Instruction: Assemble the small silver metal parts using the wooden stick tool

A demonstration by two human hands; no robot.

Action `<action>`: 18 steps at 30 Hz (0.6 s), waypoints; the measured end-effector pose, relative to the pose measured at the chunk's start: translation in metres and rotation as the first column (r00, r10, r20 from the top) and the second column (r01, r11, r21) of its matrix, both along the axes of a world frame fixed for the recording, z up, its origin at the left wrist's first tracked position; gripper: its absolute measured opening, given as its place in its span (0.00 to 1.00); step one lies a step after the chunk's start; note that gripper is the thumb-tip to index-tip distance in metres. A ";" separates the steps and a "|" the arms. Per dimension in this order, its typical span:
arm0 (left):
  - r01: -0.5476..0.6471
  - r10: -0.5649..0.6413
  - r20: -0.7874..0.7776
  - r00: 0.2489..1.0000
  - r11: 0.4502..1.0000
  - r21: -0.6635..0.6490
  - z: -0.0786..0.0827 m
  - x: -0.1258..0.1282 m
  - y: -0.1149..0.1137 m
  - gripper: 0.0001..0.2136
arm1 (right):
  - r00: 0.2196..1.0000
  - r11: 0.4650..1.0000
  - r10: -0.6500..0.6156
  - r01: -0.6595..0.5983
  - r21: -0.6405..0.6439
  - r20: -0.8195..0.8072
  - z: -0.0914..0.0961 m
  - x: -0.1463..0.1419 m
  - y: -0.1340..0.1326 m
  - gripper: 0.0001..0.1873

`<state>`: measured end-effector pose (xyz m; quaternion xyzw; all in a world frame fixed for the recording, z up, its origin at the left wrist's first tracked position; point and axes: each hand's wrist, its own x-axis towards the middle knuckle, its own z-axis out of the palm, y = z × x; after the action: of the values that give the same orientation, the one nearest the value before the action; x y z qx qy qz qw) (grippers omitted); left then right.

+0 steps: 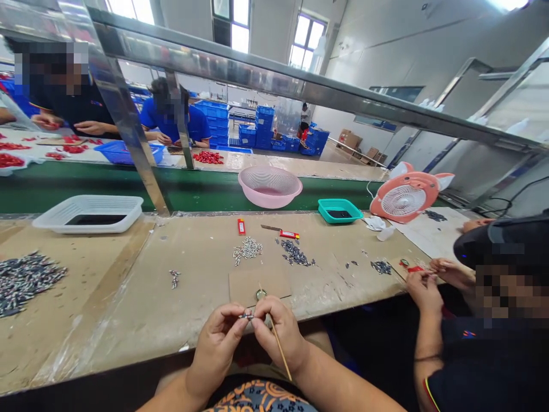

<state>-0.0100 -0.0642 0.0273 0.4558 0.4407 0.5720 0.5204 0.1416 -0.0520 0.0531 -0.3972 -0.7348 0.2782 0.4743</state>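
Closest to my camera is a patterned orange-and-grey garment (261,397) on the lap, and just above it my left hand (217,349) and right hand (278,335) come together over the front edge of the tabletop (128,326). The left hand is closed to a pinch on a small metal part (246,315), too small for me to make out in detail. The right hand is curled around a thin wooden stick (283,360), its fingertips right against that same part, and the stick's tip pokes up past the knuckles. Just ahead of the hands lies a piece of cardboard (244,286) with a small round piece (261,294) at its edge, and further ahead sit a heap of silvery parts (247,249) and a heap of darker parts (295,253). A much bigger pile of parts (26,280) lies well left of the left hand. Beyond the hands are a red-handled blade (281,233), a white tray (88,213), a teal tray (338,210) and a pink colander (270,186). Well right of the right hand, a co-worker's hands (424,286) work at the same tabletop near a pink fan (403,197)
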 end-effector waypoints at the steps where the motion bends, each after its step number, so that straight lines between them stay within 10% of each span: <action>1: -0.006 0.006 -0.013 1.000 1.000 0.014 0.000 0.000 0.000 0.06 | 1.000 1.000 -0.005 0.005 -0.001 -0.007 0.000 0.000 0.000 0.06; 18: 0.012 -0.012 -0.011 1.000 1.000 -0.002 -0.007 0.006 0.002 0.11 | 1.000 0.997 0.000 0.000 0.083 -0.009 -0.001 0.004 -0.009 0.04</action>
<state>-0.0040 -0.0617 0.0203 0.4610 0.4413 0.5661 0.5218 0.1458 -0.0609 0.0519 -0.3759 -0.7437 0.2490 0.4936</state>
